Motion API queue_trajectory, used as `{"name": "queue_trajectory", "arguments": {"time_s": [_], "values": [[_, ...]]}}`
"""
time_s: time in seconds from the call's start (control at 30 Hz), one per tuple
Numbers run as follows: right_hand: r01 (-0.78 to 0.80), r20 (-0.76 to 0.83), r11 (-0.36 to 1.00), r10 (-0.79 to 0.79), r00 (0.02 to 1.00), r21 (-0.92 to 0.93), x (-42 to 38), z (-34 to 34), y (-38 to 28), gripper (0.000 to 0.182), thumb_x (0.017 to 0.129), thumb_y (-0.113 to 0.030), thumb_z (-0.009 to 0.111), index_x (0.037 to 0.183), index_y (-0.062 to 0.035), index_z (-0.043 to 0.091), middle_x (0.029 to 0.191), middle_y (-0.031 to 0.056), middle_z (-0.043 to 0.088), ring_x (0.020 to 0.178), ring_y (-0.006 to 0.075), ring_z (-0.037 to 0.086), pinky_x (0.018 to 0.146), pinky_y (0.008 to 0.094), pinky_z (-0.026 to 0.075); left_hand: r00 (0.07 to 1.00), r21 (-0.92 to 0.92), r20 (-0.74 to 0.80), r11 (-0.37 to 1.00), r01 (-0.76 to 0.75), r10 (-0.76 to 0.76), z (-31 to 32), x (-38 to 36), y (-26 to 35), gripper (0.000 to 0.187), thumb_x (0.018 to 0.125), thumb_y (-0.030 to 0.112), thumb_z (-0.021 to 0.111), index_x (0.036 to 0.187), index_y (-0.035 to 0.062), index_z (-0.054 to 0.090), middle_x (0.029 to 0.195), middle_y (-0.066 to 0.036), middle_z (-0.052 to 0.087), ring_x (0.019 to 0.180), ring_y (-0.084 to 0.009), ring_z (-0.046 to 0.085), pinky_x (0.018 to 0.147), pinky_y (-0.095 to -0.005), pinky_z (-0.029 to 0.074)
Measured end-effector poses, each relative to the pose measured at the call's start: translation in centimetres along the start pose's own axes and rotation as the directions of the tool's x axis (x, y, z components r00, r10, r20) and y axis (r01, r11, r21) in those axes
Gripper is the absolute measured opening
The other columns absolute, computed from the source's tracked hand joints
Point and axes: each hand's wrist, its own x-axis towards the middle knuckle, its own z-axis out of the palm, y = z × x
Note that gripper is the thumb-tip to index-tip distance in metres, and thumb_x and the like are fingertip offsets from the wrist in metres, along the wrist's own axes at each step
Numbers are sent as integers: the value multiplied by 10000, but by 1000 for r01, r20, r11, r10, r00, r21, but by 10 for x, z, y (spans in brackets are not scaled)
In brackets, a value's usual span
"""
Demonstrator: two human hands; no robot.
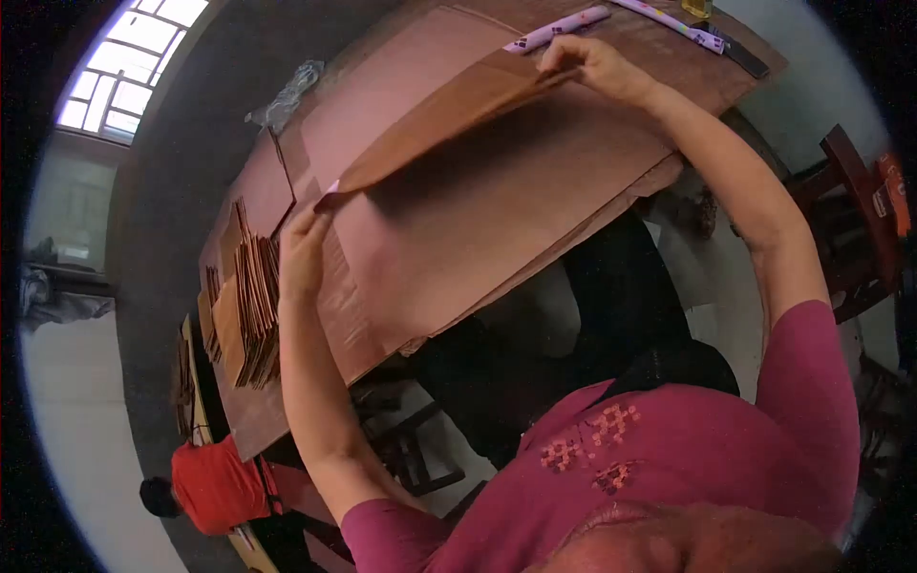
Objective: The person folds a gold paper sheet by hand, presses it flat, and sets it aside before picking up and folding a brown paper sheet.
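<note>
Both hands hold a long brown paper sheet (449,110), lifted and bowed above the table, casting a shadow below. My left hand (304,250) pinches its left end, where a small pale patterned bit shows at the corner. My right hand (594,69) grips the far right end with bent fingers. Beneath lies a layer of large brown paper sheets (497,229) with uneven front edges. Beside my left hand stands a bundle of folded brown paper pieces (253,310). Just behind my right hand lies a pink patterned roll (564,27).
A second patterned roll (669,24) and a dark flat strip (745,59) lie at the far right corner. Crumpled clear plastic (291,94) sits at the far left edge. A person in a red shirt (218,485) is at lower left. A dark wooden chair (850,220) stands right.
</note>
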Motion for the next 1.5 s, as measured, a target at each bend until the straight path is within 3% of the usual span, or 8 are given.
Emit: {"name": "queue_trajectory", "arguments": {"time_s": [0.1,0.17,0.2,0.23,0.5,0.7,1.37,1.5], "values": [[-180,110,983,177,978,21,-45,24,-12,219,820,143,517,961,-15,573,1018,16,620,1009,109,568,954,271,455,979,-52,197,997,59,-48,18,-30,-37,235,972,82,594,1159,-19,694,1071,-4,671,1027,-113,580,930,-267,439],[-185,173,978,199,965,-95,-50,23,-19,222,798,151,525,954,-1,566,983,20,617,968,117,576,920,268,468,957,183,233,974,131,-173,18,-41,-54,216,972,67,584,1132,-6,709,1108,-32,686,1117,-138,575,987,-281,427],[-195,194,976,211,958,-100,-51,25,-20,219,793,153,530,948,1,562,966,21,613,946,121,577,892,270,479,967,113,252,991,-76,46,32,-47,-51,228,910,-72,554,1085,-34,695,1081,-66,691,1095,-178,611,980,-291,449],[-203,210,973,222,952,-107,-53,26,-23,217,788,155,535,942,4,558,949,23,608,924,125,579,865,271,489,964,109,264,992,-70,39,34,-52,-55,228,910,-72,554,1085,-34,695,1081,-66,691,1095,-178,611,980,-291,449],[-37,274,946,130,953,-321,-59,21,-37,133,806,65,625,892,-10,555,966,88,624,938,252,620,825,360,512,979,270,143,945,-183,148,46,-79,-56,289,864,-78,611,1076,65,746,1213,-97,572,1141,-252,549,976,-330,449],[300,321,794,-140,937,-529,-70,13,-56,142,810,-37,684,936,-59,622,1013,74,642,1029,287,617,919,396,489,924,421,208,823,-381,322,46,-86,-53,351,842,-92,573,1127,61,711,1160,-121,581,1118,-302,545,944,-367,456],[346,350,632,-125,928,-693,-81,23,-67,53,850,-88,648,902,-87,638,996,51,667,944,253,652,833,372,530,957,476,151,831,-289,247,45,-90,-56,330,820,-40,613,1110,71,725,1156,-121,649,1067,-286,632,909,-348,512],[358,361,655,-138,922,-665,-81,21,-66,87,824,-52,633,908,-48,656,1002,95,690,948,282,665,825,372,530,965,404,202,883,-240,170,42,-93,-40,363,884,-53,537,1221,21,650,1257,-122,598,1184,-259,579,1013,-322,446]]}}
